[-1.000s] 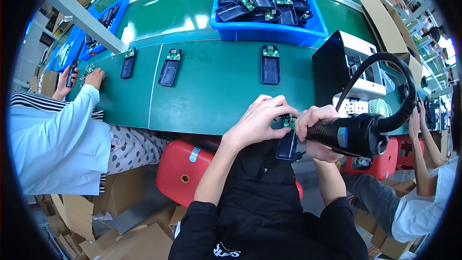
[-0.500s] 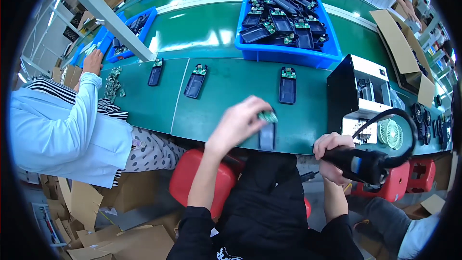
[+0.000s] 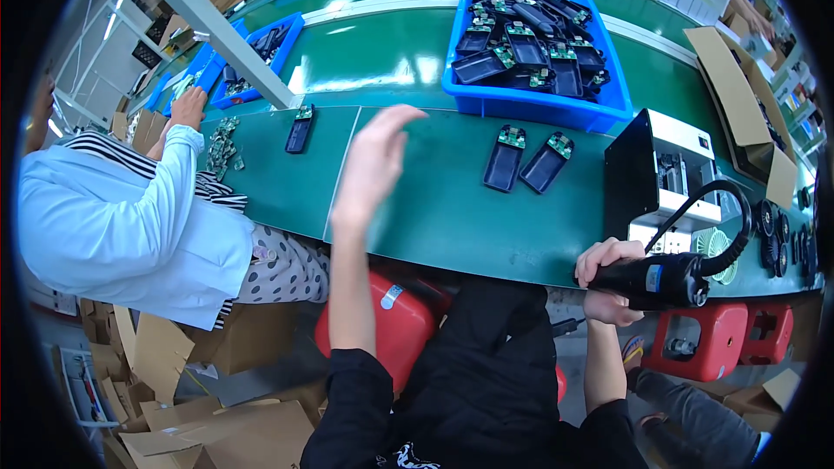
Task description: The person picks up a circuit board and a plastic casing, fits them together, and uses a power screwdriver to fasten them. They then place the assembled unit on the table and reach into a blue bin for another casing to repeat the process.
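Observation:
My left hand (image 3: pixel 373 161) is over the table, blurred by motion. Its fingers stretch out to the right and nothing shows in them; the table directly beneath the palm is hidden. In my right hand (image 3: pixel 608 276), near the table's front edge, is a black corded power tool (image 3: pixel 660 280) lying sideways, with a thick curved cable; its working tip is hidden. Right of my left hand, two black plastic casings (image 3: pixel 504 161) with green circuit boards at their far ends lie side by side. Another black casing (image 3: pixel 300 130) lies farther left.
A blue bin (image 3: pixel 543 102) heaped with similar casings stands at the back. At right are a black-and-white machine (image 3: pixel 673 161), light green round grilles (image 3: pixel 714 247) and a cardboard box (image 3: pixel 738 95). A co-worker (image 3: pixel 130 217) sits at left beside loose small boards (image 3: pixel 223 146). Red stools (image 3: pixel 695 340) stand below.
The casing by my left hand now lies beside the other at centre right, and that hand has moved up and left. The casing seen left of centre is now hidden. My right hand keeps the tool.

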{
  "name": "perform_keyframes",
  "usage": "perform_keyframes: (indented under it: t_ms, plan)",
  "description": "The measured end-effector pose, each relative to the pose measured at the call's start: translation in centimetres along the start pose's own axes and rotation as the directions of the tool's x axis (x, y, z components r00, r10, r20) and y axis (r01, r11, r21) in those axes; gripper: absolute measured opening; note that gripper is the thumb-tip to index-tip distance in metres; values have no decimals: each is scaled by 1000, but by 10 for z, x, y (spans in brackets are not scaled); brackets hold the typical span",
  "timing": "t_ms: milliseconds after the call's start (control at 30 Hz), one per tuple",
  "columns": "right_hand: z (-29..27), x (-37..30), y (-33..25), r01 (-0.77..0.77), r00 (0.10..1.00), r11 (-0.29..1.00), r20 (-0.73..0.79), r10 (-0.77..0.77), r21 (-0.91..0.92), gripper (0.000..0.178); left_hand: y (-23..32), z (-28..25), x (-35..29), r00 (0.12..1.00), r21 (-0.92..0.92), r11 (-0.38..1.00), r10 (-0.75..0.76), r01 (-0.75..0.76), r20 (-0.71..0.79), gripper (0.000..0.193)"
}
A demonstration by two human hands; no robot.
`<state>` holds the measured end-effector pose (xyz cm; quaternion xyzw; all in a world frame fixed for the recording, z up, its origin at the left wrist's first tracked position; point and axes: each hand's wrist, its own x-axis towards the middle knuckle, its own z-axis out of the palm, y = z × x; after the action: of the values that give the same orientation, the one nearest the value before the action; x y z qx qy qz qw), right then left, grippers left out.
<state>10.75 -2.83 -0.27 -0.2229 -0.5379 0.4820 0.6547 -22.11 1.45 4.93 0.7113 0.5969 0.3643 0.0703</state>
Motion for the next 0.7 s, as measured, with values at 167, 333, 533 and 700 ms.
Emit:
perform_keyframes:
  t_ms: [167, 333, 533, 700]
  plan:
    - [1, 1, 3, -10, 999, 1000, 51, 11, -19, 92, -71, -23, -12, 997, 151, 987, -64, 58, 32, 32]
    - [0, 2, -8, -71, 997, 996, 29, 70, 48, 89, -63, -28, -15, 968, 202, 971, -168, 130, 187, 30]
    - [-21, 7, -54, -6, 997, 974, 73, -11, 227, 75, -1, -5, -30, 968, 152, 986, -103, 69, 229, 29]
    - [-58, 34, -109, 295, 955, 953, -57, -291, 72, 76, 35, 23, -43, 965, -11, 1000, 0, 3, 263, 30]
